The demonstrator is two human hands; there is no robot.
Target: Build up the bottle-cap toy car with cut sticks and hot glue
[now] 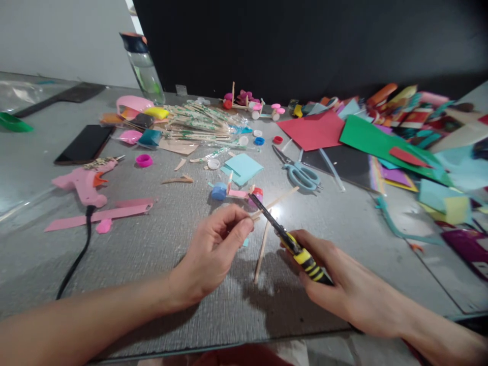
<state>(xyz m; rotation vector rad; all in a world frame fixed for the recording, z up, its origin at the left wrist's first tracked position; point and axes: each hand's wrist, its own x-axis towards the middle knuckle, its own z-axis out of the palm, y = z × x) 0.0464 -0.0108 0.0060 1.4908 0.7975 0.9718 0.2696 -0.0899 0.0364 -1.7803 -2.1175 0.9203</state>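
My left hand (219,249) pinches a thin flat wooden stick (282,198) between thumb and fingertips, near the middle of the table. My right hand (335,274) is closed around a hand tool with yellow-and-black grips (305,256). Its narrow dark metal end lies across the stick, just right of my left fingertips; seen edge-on, its exact kind is unclear. A second wooden stick (262,249) rests on the table between my hands. Just beyond them sits a small pink model (240,193) with blue and red bottle-cap wheels.
Blue-handled scissors (303,175) and light blue paper squares (242,169) lie farther back. On the left are a pink glue gun (86,183), a phone (84,145) and a water bottle (147,76). Bundled sticks (202,122) and coloured paper (312,131) cover the back.
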